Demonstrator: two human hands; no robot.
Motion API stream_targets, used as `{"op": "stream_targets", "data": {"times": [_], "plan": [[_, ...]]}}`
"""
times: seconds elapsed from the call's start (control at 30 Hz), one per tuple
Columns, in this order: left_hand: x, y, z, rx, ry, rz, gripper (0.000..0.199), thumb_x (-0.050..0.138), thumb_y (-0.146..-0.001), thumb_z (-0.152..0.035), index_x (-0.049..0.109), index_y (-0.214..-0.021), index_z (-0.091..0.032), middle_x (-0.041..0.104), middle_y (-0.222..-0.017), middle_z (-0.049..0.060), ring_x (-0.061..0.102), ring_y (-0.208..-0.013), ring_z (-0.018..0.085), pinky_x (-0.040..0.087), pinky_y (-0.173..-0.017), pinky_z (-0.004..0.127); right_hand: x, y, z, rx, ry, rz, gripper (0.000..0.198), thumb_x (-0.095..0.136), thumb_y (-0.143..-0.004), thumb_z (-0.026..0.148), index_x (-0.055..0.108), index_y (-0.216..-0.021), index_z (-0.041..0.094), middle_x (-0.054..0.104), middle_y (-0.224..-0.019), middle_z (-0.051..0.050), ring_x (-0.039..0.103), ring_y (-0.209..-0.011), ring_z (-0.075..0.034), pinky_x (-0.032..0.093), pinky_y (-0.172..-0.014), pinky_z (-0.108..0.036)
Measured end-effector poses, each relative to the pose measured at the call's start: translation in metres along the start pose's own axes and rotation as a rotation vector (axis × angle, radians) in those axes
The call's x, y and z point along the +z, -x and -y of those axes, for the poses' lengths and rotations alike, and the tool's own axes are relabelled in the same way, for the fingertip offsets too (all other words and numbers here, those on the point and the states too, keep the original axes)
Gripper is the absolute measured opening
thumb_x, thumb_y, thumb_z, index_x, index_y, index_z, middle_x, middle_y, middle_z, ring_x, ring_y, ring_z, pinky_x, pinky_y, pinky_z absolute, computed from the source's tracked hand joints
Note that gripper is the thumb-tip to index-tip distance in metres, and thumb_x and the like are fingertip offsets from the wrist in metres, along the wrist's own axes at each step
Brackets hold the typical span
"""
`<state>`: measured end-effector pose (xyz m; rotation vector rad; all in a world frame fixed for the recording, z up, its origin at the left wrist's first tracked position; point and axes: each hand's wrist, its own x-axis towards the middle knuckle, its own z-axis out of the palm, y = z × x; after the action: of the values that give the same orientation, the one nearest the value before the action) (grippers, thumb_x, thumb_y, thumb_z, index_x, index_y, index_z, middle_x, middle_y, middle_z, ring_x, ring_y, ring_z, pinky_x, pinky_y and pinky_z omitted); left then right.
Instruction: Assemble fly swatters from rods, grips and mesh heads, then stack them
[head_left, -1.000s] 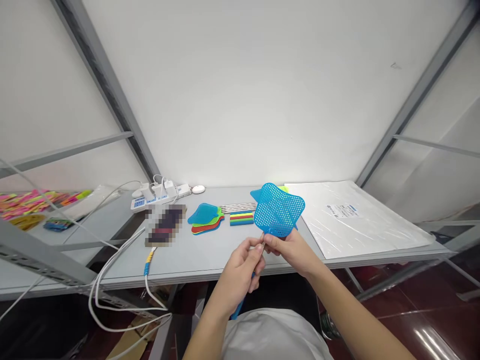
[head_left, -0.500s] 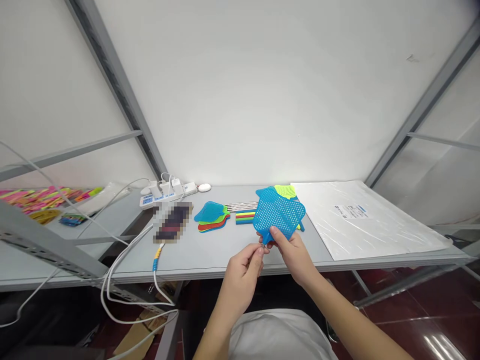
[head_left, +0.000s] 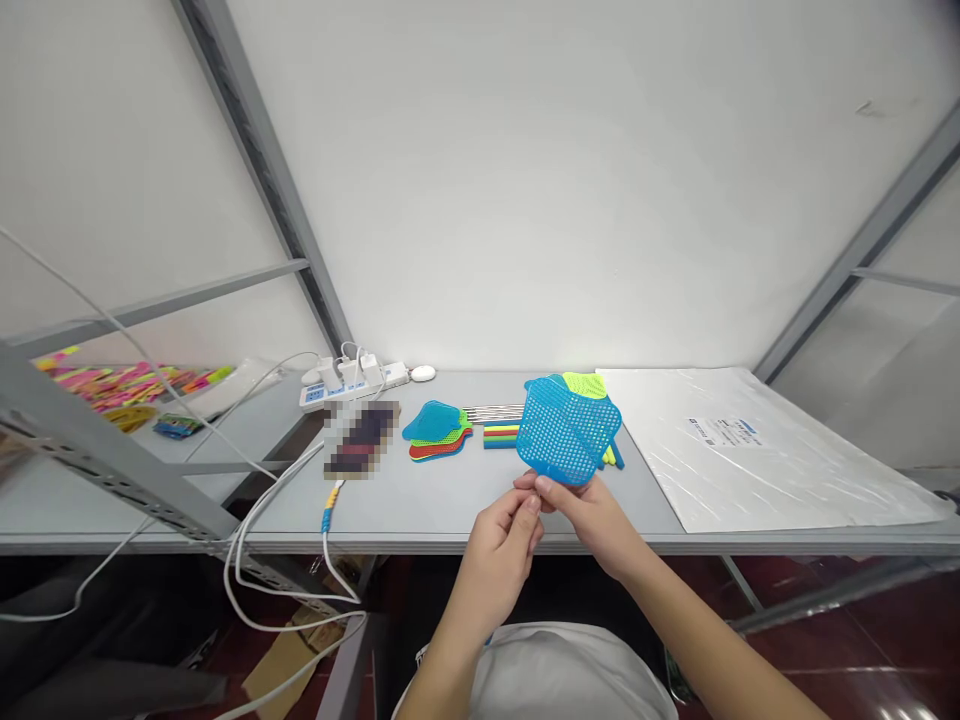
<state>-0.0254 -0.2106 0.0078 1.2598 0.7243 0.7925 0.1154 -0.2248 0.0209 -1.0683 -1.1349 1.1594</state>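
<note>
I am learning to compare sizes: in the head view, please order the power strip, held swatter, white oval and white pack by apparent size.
1. White pack
2. Held swatter, possibly enlarged by nearness
3. Power strip
4. White oval

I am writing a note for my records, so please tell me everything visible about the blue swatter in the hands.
The swatter has a blue, wavy-edged head pierced by a grid of small holes; it looks like thin plastic. The head is raised above both hands, its broad face toward the camera, near the table's front edge. The right hand grips its lower edge, thumb in front. The left hand's fingers pinch just below, hiding the stem.
</note>
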Motion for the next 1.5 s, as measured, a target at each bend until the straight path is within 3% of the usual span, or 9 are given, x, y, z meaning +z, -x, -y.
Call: {"op": "stream_targets", "data": {"times": [0.1, 0.3, 0.53, 0.7, 0.8, 1.03, 1.27, 1.4, 1.5], "plan": [[0.001, 0.001, -0.001, 0.042, -0.081, -0.032, 0.033, 0.044, -0.093, -0.048, 0.056, -0.093, -0.017, 0.034, -0.061, -0.007, 0.025, -0.046, 0.005, 0.020, -0.042, 0.018, 0.000, 0.000, -0.005, -0.002, 0.005, 0.032, 0.030, 0.067, -0.080, 0.046, 0.074, -0.098, 0.022, 0.071, -0.097, -0.005, 0.062, -0.096, -0.020, 0.045, -0.091, -0.035], [-0.002, 0.002, -0.011, 0.168, -0.457, -0.111, 0.032, 0.040, -0.096, -0.042, 0.061, -0.087, -0.019, 0.046, -0.064, -0.002, 0.042, -0.060, 0.012, 0.032, -0.056, 0.023, 0.003, -0.002, -0.013, -0.029, -0.004, -0.065, 0.028, 0.064, -0.084, 0.046, 0.074, -0.092, 0.021, 0.067, -0.085, -0.003, 0.057, -0.078, -0.016, 0.047, -0.075, -0.031], [-0.010, 0.001, -0.015, 0.195, -0.602, -0.120, 0.030, 0.039, -0.096, -0.036, 0.064, -0.107, -0.024, 0.067, -0.084, 0.004, 0.054, -0.066, 0.017, 0.037, -0.063, 0.025, 0.009, -0.006, -0.015, 0.002, -0.168, -0.075, 0.024, 0.064, -0.085, 0.041, 0.073, -0.090, 0.019, 0.067, -0.083, -0.004, 0.057, -0.078, -0.017, 0.046, -0.077, -0.033], [-0.010, 0.007, -0.019, 0.163, -0.551, -0.112, 0.029, 0.039, -0.096, -0.037, 0.063, -0.100, -0.023, 0.065, -0.079, 0.002, 0.054, -0.069, 0.016, 0.036, -0.063, 0.024, 0.007, -0.002, -0.007, 0.111, -0.361, -0.036, 0.029, 0.062, -0.086, 0.045, 0.070, -0.102, 0.022, 0.068, -0.108, -0.008, 0.060, -0.100, -0.022, 0.047, -0.086, -0.038], [-0.006, 0.009, -0.021, 0.165, -0.530, -0.093, 0.028, 0.040, -0.095, -0.038, 0.062, -0.105, -0.024, 0.064, -0.079, 0.000, 0.051, -0.067, 0.015, 0.035, -0.063, 0.023, 0.006, -0.002, -0.002, 0.083, -0.422, -0.102, 0.036, 0.055, -0.089, 0.050, 0.067, -0.105, 0.021, 0.070, -0.105, -0.009, 0.063, -0.096, -0.023, 0.048, -0.083, -0.039], [0.003, 0.009, -0.009, 0.177, -0.418, -0.125, 0.031, 0.043, -0.093, -0.041, 0.056, -0.076, -0.019, 0.045, -0.059, -0.002, 0.038, -0.055, 0.012, 0.027, -0.054, 0.023, 0.012, 0.002, -0.007, -0.030, -0.243, -0.204, 0.036, 0.059, -0.087, 0.048, 0.066, -0.108, 0.019, 0.072, -0.098, -0.009, 0.065, -0.089, -0.024, 0.050, -0.079, -0.038], [0.007, 0.008, -0.005, 0.167, -0.289, -0.121, 0.033, 0.045, -0.094, -0.043, 0.055, -0.075, -0.017, 0.041, -0.060, -0.003, 0.036, -0.055, 0.010, 0.027, -0.052, 0.022, 0.010, 0.006, -0.005, -0.046, -0.111, -0.134, 0.038, 0.052, -0.090, 0.050, 0.067, -0.109, 0.020, 0.071, -0.097, -0.009, 0.064, -0.092, -0.023, 0.047, -0.088, -0.039], [0.011, 0.005, 0.001, 0.163, -0.013, -0.272, 0.033, 0.051, -0.091, -0.046, 0.055, -0.074, -0.017, 0.047, -0.062, -0.003, 0.044, -0.056, 0.009, 0.036, -0.054, 0.020, 0.019, 0.012, -0.015, -0.009, 0.003, 0.042, 0.042, 0.051, -0.090, 0.054, 0.065, -0.116, 0.024, 0.068, -0.098, -0.007, 0.061, -0.097, -0.021, 0.045, -0.091, -0.036], [0.012, 0.002, 0.006, 0.179, 0.330, -0.474, 0.027, 0.058, -0.087, -0.045, 0.061, -0.088, -0.019, 0.059, -0.084, 0.001, 0.056, -0.077, 0.012, 0.047, -0.071, 0.021, 0.032, 0.018, -0.028, -0.004, 0.019, 0.082, 0.044, 0.055, -0.089, 0.050, 0.055, -0.128, 0.030, 0.062, -0.112, -0.005, 0.057, -0.106, -0.019, 0.042, -0.097, -0.034]]}}
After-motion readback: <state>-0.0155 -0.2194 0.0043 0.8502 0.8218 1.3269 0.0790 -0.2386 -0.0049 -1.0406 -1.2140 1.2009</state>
